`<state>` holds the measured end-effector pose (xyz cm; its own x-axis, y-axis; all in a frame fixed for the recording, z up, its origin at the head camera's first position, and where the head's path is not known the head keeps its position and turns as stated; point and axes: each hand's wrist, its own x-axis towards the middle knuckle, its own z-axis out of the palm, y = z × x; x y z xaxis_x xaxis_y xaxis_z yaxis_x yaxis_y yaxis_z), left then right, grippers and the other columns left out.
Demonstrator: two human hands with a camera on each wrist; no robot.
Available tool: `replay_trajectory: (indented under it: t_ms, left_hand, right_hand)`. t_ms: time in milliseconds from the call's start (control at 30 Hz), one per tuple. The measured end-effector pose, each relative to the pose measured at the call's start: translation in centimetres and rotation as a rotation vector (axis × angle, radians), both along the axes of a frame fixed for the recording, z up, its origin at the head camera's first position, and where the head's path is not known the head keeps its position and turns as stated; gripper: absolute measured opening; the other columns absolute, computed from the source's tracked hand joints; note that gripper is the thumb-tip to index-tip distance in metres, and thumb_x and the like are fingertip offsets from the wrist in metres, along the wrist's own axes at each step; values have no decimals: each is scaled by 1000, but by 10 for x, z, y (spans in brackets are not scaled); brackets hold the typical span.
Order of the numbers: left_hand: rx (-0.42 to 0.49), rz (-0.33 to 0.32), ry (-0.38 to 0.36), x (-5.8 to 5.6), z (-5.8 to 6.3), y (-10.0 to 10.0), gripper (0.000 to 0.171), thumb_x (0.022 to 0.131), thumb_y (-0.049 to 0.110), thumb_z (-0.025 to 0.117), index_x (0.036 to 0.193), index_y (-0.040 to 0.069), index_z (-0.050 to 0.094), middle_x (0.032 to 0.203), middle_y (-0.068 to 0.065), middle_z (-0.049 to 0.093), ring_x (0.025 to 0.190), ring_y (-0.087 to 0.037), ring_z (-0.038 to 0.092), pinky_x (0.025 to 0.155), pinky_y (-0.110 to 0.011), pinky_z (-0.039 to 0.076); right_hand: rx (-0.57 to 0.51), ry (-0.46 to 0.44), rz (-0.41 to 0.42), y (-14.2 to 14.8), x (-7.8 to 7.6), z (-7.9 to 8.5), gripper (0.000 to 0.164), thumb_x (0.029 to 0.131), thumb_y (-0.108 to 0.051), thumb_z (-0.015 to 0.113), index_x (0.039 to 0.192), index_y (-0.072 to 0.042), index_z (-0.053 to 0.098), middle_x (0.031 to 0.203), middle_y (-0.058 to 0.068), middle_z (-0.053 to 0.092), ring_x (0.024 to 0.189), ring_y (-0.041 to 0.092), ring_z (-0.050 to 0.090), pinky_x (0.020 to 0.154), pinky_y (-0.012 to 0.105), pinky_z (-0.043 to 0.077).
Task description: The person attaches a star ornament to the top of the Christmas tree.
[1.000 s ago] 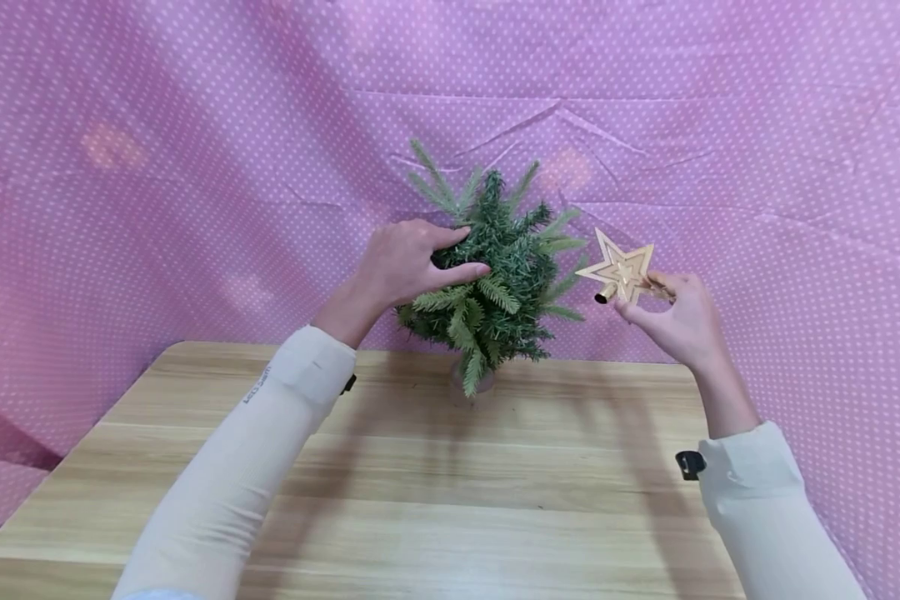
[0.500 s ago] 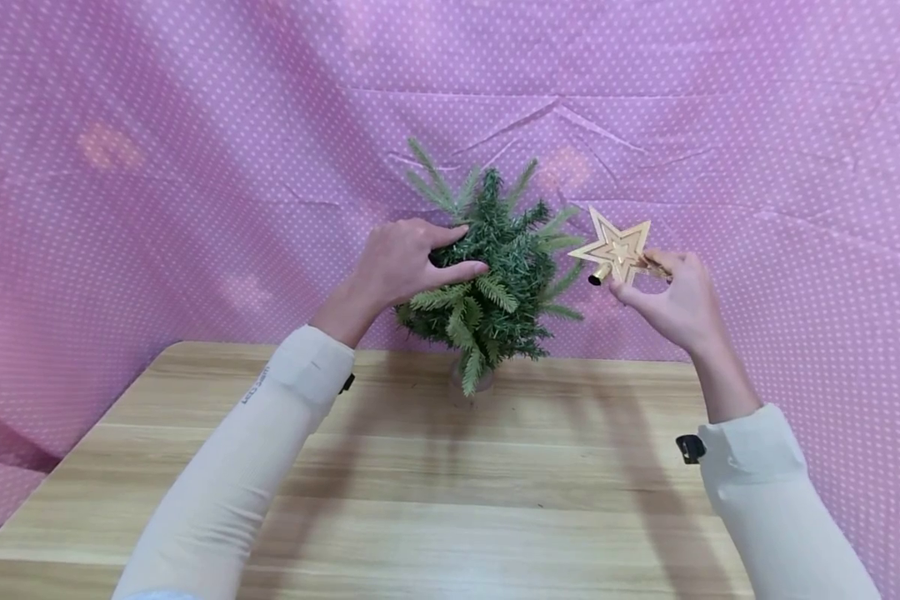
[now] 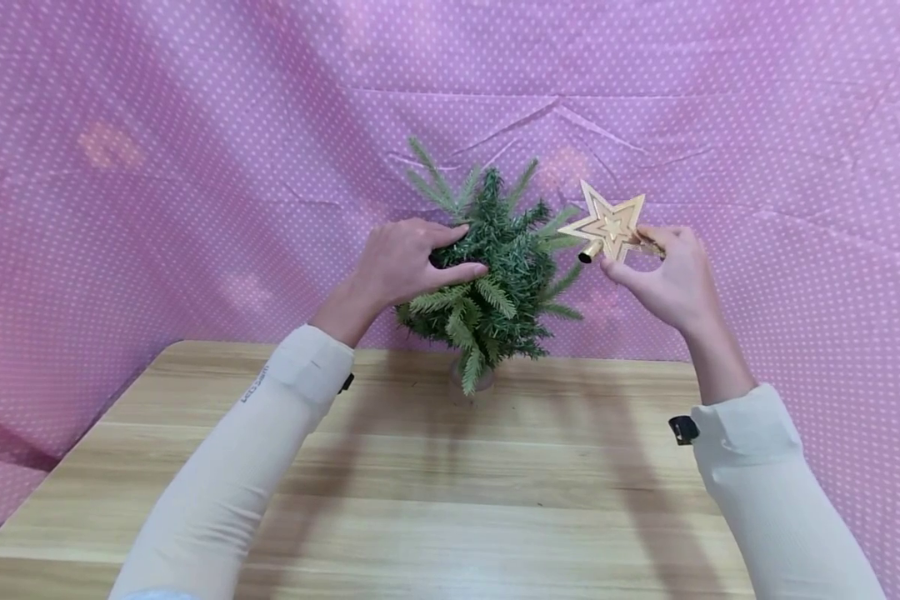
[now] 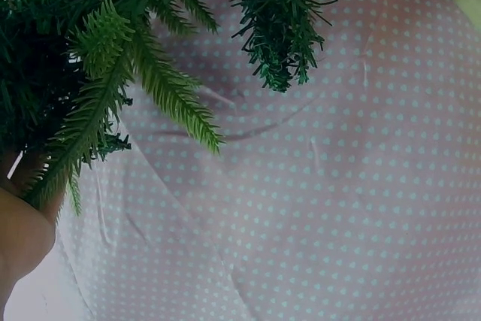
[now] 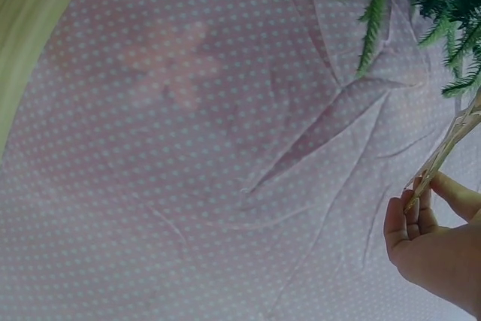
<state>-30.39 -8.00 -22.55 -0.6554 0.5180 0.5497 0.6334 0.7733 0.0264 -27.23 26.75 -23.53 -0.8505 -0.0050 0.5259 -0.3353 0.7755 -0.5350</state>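
A small green artificial Christmas tree (image 3: 521, 267) stands near the table's back edge. My left hand (image 3: 397, 262) holds it from the left, thumb and forefinger spread round its foliage; the other fingers are hidden. In the left wrist view, part of that hand (image 4: 26, 234) shows below the branches (image 4: 98, 43). My right hand (image 3: 675, 279) pinches a gold star tree topper (image 3: 611, 227) by its lower right side, raised beside the upper right branches. A short tube with a dark opening points down from the star. Seen edge-on in the right wrist view, the star (image 5: 443, 148) lies between fingers and thumb.
A light wood-grain table (image 3: 435, 517) spreads below both arms. Pink polka-dot cloth (image 3: 270, 167) hangs close behind the tree and along the sides. The tree's pale round base (image 3: 482, 382) rests near the table's back edge.
My right hand has raised the star and brought it slightly left, closer to the tree's upper branches. My left hand has stayed in place on the tree.
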Motion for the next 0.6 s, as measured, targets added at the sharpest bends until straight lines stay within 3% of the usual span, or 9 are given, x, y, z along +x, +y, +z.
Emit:
replay_trajectory:
  t_ms: [200, 600]
  left_hand:
    - [-11, 6, -11, 0, 0, 0, 71, 88, 70, 63, 138, 20, 64, 133, -6, 66, 114, -28, 67, 55, -32, 49]
    - [2, 2, -30, 2, -1, 0, 73, 87, 70, 64, 139, 19, 64, 137, -5, 64, 118, -27, 65, 57, -33, 51]
  right_hand:
    - [-11, 16, -5, -6, -1, 10, 75, 85, -42, 78, 140, 4, 57, 131, 29, 49, 118, 43, 43, 94, 58, 35]
    - [-23, 0, -22, -15, -3, 21, 77, 85, -45, 77, 143, 2, 55, 137, 28, 46, 122, 42, 42, 99, 61, 36]
